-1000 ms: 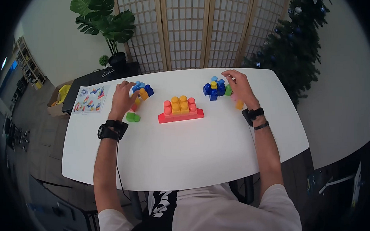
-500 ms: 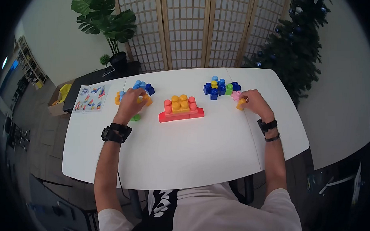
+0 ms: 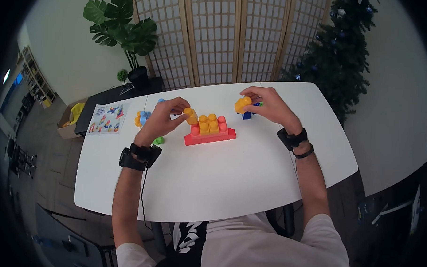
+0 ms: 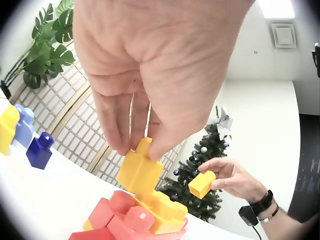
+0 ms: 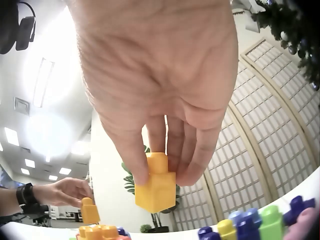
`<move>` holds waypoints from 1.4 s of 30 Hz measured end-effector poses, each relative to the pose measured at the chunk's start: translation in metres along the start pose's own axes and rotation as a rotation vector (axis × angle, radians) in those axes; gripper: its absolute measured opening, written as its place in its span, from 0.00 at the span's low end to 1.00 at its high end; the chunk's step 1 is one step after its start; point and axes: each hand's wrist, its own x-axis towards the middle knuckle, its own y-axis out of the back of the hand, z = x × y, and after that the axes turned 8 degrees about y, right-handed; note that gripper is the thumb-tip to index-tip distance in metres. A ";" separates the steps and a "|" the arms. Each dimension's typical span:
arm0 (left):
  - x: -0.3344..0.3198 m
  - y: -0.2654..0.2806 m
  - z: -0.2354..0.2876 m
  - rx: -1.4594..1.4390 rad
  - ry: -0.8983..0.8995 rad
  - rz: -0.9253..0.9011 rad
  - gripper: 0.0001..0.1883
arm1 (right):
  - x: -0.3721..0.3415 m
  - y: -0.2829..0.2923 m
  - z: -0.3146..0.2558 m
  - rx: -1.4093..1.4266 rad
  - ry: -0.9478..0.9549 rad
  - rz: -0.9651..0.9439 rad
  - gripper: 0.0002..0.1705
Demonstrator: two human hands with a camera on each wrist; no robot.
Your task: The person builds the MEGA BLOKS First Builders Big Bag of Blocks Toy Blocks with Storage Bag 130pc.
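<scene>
The left hand point(image 3: 163, 118) pinches an orange-yellow block point(image 3: 190, 115) by its stud, just above the left end of a red base point(image 3: 209, 139) carrying red blocks point(image 3: 222, 124) and yellow blocks point(image 3: 208, 126). In the left wrist view this held block point(image 4: 139, 172) hangs upright over the red and yellow studs; whether it touches them cannot be told. The right hand point(image 3: 272, 108) holds another yellow block point(image 3: 243, 105) in the air, to the right of the red base. The right wrist view shows thumb and fingers on both sides of that block point(image 5: 156, 191).
Blue blocks point(image 3: 247, 115) stand below the right hand, near a green one point(image 5: 271, 223) and a pink one point(image 5: 302, 226). On the table's left are light blue and yellow blocks point(image 3: 139, 118), a green block point(image 3: 159, 140) and a printed picture sheet point(image 3: 106, 119).
The left hand has moved right from the left group, carrying a yellow block to the red base. The right hand has lifted its yellow block and brought it leftward.
</scene>
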 end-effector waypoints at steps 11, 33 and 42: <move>0.001 -0.024 -0.009 0.064 0.031 -0.040 0.13 | 0.029 -0.068 0.014 -0.068 0.133 -0.255 0.19; -0.026 0.034 -0.060 -0.033 0.210 0.328 0.19 | 0.000 -0.047 0.026 0.042 0.037 0.015 0.27; -0.077 0.066 -0.213 0.354 0.322 0.436 0.18 | -0.021 0.001 0.031 -0.020 -0.222 0.175 0.13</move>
